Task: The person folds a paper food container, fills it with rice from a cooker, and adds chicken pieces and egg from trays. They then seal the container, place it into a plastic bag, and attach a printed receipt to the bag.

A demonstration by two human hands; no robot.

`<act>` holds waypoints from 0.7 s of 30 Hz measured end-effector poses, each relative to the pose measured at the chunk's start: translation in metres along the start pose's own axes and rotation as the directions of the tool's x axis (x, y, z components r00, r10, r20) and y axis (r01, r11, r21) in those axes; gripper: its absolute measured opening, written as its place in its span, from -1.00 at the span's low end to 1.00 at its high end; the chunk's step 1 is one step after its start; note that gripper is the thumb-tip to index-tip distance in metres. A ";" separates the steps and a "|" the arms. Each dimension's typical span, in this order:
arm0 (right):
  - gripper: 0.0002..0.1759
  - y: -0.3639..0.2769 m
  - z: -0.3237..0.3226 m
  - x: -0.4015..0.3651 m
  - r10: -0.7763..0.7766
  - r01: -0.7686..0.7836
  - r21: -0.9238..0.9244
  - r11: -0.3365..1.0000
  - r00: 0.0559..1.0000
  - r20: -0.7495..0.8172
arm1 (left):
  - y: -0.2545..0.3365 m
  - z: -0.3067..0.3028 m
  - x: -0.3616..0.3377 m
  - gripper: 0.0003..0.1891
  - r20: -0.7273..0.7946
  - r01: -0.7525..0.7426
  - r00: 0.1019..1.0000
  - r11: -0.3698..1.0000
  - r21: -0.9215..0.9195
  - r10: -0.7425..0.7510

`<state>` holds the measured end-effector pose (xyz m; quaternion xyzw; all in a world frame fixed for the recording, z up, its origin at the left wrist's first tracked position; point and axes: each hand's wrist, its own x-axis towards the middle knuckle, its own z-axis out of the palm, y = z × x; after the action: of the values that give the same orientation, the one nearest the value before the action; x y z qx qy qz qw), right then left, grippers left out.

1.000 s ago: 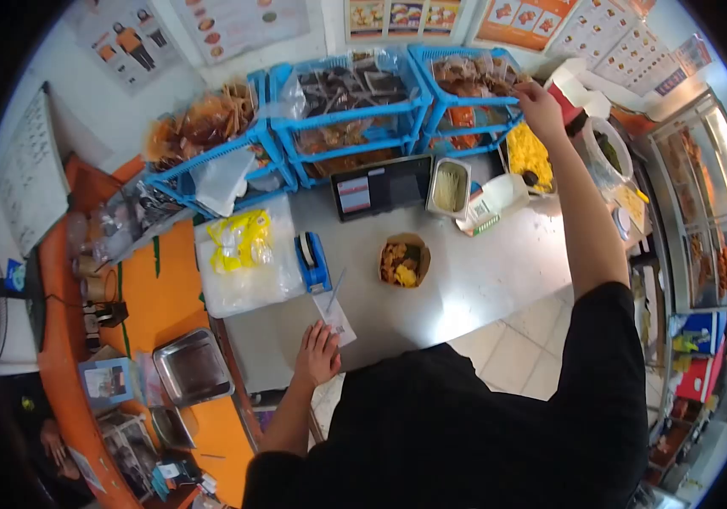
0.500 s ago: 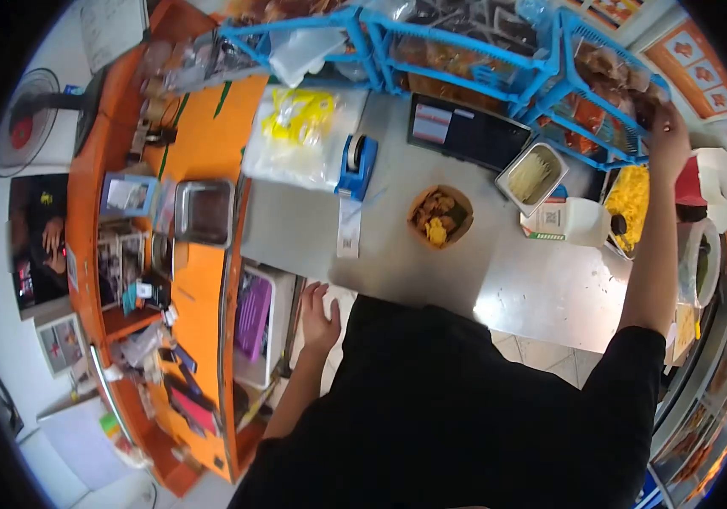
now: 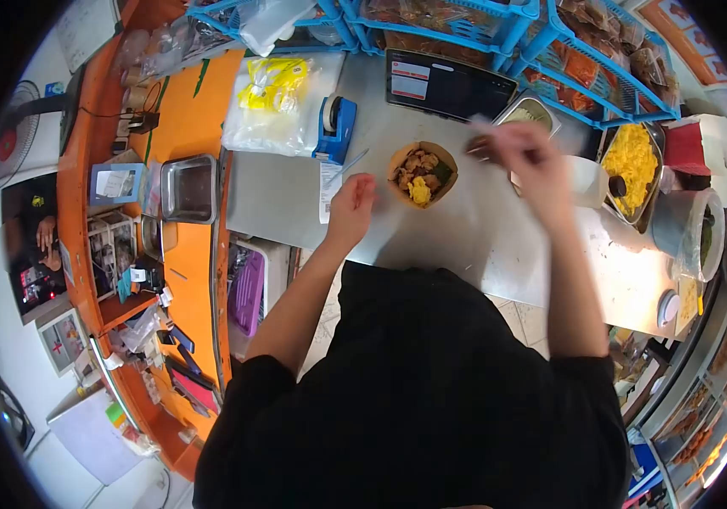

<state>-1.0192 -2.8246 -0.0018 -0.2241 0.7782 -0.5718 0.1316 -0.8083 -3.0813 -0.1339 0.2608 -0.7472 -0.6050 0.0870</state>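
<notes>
A brown paper box [image 3: 422, 175] on the steel counter holds browned meat pieces, some yellow egg and a bit of green. Close to its left side, my left hand [image 3: 353, 207] hovers with loosely bent fingers and nothing visible in them. My right hand [image 3: 536, 163], blurred by motion, is up to the right of the box. From its fingers sticks out a small reddish-brown packet [image 3: 484, 150], too smeared to read. Behind that hand, a metal tin of pale shreds [image 3: 530, 110] is partly covered.
Blue baskets [image 3: 605, 72] with bagged goods line the back. A tablet [image 3: 448, 85], a blue tape dispenser [image 3: 335, 129] and plastic bags [image 3: 283, 106] sit on the counter. At the right stand a tray of yellow shredded egg [image 3: 632, 170] and a clear tub [image 3: 687, 233].
My right hand has come away from the blue basket, back over the counter, with a small packet. My left hand has risen from below the counter edge to beside the box. The view has shifted.
</notes>
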 end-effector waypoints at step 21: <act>-0.56 0.101 0.141 -0.096 0.366 -0.349 0.114 0.930 0.910 -0.198 | 0.021 0.038 0.015 -0.78 0.050 -0.346 0.935 0.870 0.350 0.351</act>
<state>-0.8909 -2.8685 -0.1461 -0.0095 0.7932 -0.5881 0.1574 -0.8442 -3.0534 -0.1268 0.1379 -0.8777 -0.4331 0.1521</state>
